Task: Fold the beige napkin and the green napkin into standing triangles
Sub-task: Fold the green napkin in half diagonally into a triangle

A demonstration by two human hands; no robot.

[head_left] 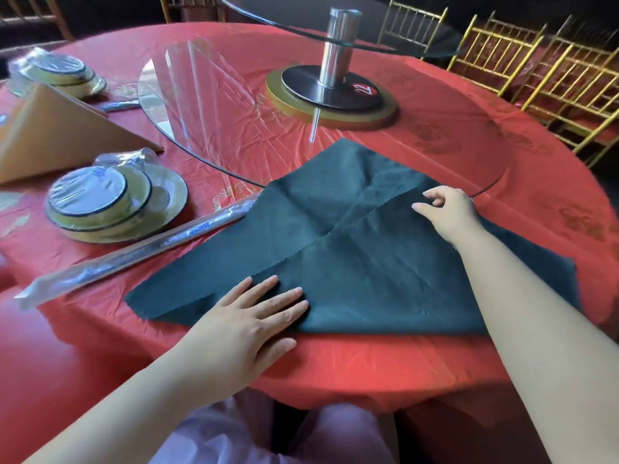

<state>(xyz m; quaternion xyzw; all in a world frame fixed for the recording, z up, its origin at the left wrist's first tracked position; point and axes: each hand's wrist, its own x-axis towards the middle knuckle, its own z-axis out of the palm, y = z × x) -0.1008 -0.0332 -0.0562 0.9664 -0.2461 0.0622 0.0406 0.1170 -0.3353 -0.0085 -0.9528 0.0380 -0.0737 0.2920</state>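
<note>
- One round table (335, 370) with a shiny red cover fills most of the frame. The cover looks slippery, so I think a cloth can slide on it when it is pulled.
- One glass turntable (217, 112) lies in the upper middle. The far corner of the green cloth rests on its rim, and this step in height may bend a crease.
- The green napkin (351, 262) lies flat in the centre, partly folded. A zigzag edge of its upper layer runs from lower left to upper right.
- The beige napkin (60, 135) is at the upper left, already a triangle, well apart from the green one.
- A wrapped stack of plates (110, 202) sits at the left, below the beige napkin.
- Wrapped chopsticks (134, 252) lie slanted at the left. Their far end touches the green cloth, so a quick pull may drag them.
- The left hand (244, 316), at lower centre, presses flat on the cloth with straight fingers and grips nothing. If it lifts too early, the layers may shift.
- The right hand (449, 212), at centre right, has half-bent fingers at the zigzag edge. I cannot tell if they pinch it. An uneven pull here would give a crooked triangle that may not stand.
</note>
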